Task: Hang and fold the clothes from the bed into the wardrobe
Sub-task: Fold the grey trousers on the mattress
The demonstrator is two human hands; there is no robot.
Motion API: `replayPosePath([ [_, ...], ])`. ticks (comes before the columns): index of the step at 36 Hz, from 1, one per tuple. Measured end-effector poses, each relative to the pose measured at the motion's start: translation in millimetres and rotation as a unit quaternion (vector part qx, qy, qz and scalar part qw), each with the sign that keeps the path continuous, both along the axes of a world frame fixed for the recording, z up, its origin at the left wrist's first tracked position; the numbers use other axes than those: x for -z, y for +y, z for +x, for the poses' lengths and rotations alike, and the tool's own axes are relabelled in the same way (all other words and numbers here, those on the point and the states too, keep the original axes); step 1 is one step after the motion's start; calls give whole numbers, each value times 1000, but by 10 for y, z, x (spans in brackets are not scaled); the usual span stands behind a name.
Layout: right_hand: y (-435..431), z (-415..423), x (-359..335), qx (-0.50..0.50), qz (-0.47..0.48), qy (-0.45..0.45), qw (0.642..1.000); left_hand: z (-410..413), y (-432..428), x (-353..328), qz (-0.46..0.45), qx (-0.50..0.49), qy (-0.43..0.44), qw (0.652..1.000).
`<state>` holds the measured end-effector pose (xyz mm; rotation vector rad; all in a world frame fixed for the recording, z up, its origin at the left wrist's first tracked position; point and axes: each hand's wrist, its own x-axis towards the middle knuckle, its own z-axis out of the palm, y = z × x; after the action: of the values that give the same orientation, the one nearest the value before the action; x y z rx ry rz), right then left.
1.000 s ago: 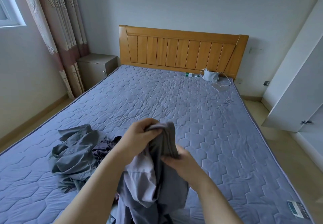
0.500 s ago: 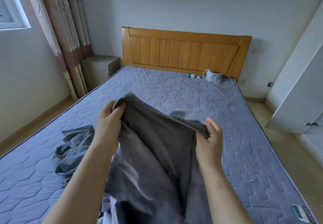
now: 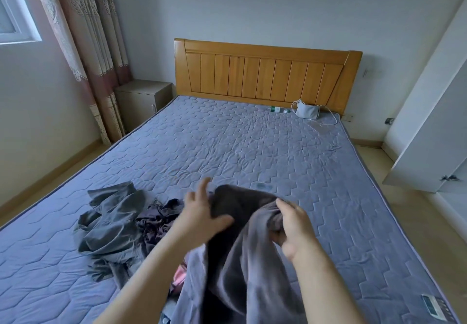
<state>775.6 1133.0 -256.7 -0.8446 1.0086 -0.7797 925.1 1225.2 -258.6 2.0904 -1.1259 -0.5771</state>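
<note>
A grey garment (image 3: 242, 260) hangs in front of me over the near end of the bed (image 3: 227, 146). My right hand (image 3: 294, 227) grips its bunched upper edge. My left hand (image 3: 202, 212) lies against the garment's left side with fingers spread and straight, thumb over the cloth. To the left on the mattress lies a crumpled grey-green garment (image 3: 108, 225) with a dark purple piece (image 3: 156, 220) beside it. A bit of pink cloth (image 3: 180, 274) shows under my left forearm. The white wardrobe (image 3: 429, 121) stands at the right, its door open.
A wooden headboard (image 3: 267, 71) is at the far end, with a grey pouch and white cable (image 3: 307, 110) and a small bottle (image 3: 278, 109) near it. A bedside cabinet (image 3: 144, 98) and curtains (image 3: 86, 45) are at the left. A small device (image 3: 434, 306) lies at the bed's near right corner.
The garment was held spread wide between both hands; now the hands are lower and closer together. My left hand has opened its fingers, and my right hand has bunched the cloth.
</note>
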Motion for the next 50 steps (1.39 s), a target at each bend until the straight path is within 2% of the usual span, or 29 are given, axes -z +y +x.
replayPosePath([
  [2, 3, 30, -73, 5, 30, -68, 997, -144, 7, -9, 34, 126, 44, 991],
  [4, 29, 68, -130, -5, 33, -113, 993, -224, -20, 5, 54, 184, 80, 978],
  [6, 63, 91, -170, -22, 28, -136, 990, -254, -88, 33, 36, 164, 51, 985],
  [9, 81, 72, -200, -43, 16, -141, 989, -255, -151, -8, -14, 68, -44, 997],
  [15, 87, -11, -192, -56, -41, -96, 993, -163, -191, -184, -128, -2, -5, 992],
  [19, 89, -36, -127, -6, -135, -141, 981, -137, -167, -395, -154, 50, 1, 987],
  [23, 113, -61, -141, -150, -243, -118, 951, -105, -145, -562, -136, 92, 8, 986],
  [25, 137, -37, -165, -218, -262, -101, 935, -81, -133, -607, -132, 98, 16, 986],
  [29, 174, 20, -171, -240, -296, 8, 925, -29, -104, -624, -145, 68, -7, 987],
  [33, 159, 58, -156, -235, -286, 90, 925, -18, -106, -523, -96, -5, -96, 991],
  [36, 151, 69, -143, -209, -269, 96, 935, -16, -71, -407, -72, 48, -52, 995],
  [38, 149, 77, -117, -171, -223, 78, 956, -51, -39, -348, -91, 95, -8, 991],
  [40, 146, 99, -82, -135, -182, 70, 972, -118, -30, -278, -115, 139, -8, 983],
  [45, 117, 111, -38, -71, -125, 65, 987, -188, -55, -142, -20, 215, -159, 963],
  [48, 104, 60, -40, -63, -126, 63, 988, -167, -68, -138, -35, 210, -222, 952],
  [50, 83, 22, -59, -36, -122, 40, 991, -143, -73, -150, -56, 173, -214, 960],
])
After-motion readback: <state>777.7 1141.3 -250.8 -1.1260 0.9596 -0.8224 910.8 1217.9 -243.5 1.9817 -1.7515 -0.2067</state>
